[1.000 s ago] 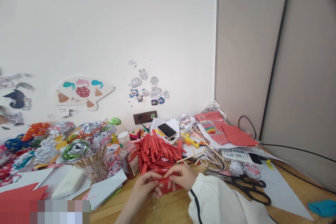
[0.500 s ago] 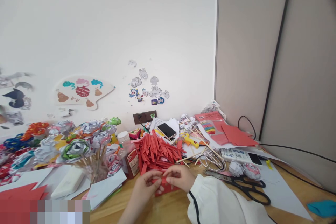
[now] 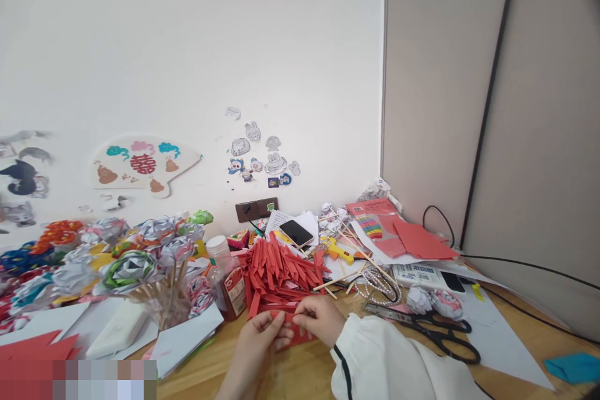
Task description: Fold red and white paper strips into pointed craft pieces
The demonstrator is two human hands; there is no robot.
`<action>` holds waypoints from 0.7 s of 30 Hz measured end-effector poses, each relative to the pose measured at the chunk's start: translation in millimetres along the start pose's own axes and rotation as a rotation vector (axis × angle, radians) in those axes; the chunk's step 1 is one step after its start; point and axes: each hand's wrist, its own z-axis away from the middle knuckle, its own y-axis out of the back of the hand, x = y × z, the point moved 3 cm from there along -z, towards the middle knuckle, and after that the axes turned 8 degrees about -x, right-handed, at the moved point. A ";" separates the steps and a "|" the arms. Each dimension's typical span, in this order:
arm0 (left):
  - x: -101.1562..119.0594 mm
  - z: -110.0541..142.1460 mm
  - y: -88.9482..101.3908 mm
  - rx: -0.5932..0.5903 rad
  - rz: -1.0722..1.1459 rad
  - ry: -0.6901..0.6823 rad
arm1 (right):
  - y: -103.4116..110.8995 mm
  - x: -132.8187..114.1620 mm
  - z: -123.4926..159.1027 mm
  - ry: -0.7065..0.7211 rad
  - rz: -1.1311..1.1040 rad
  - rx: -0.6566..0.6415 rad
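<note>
Standing at 11 o'clock from the left hand (image 3: 265, 329), the red-labelled container (image 3: 235, 290) was undisturbed. The left hand held the red paper (image 3: 302, 339) in a thumb-and-finger grip. The paper lay at 6 o'clock from the pile of folded red paper strips (image 3: 281, 272), which had not visibly altered. The right hand (image 3: 323, 320) appeared to pinch the paper; exact contact could not be determined. A moment earlier the two hands nearly met; they then stood slightly apart, exposing paper between them. This suggested an adjusted grip, with handling incomplete. Black-handled scissors (image 3: 422, 322) lay untouched at 3 o'clock from the right hand.
</note>
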 end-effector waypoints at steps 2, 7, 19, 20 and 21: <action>-1.5 -0.1 0.1 0.009 0.031 -0.001 | -0.7 -0.2 0.0 0.004 0.085 0.034; -2.1 -0.2 -0.2 0.043 0.032 -0.018 | -0.2 -8.0 1.5 0.073 0.345 0.141; 8.7 3.1 -3.2 0.060 -0.178 -0.076 | -6.3 6.3 -1.2 -0.056 -0.016 0.036; 10.4 3.3 -3.5 0.058 -0.176 -0.083 | -7.0 7.9 -1.8 -0.075 -0.084 0.021; 11.9 3.3 -3.6 0.052 -0.166 -0.092 | -7.7 8.9 -2.4 -0.087 -0.151 0.002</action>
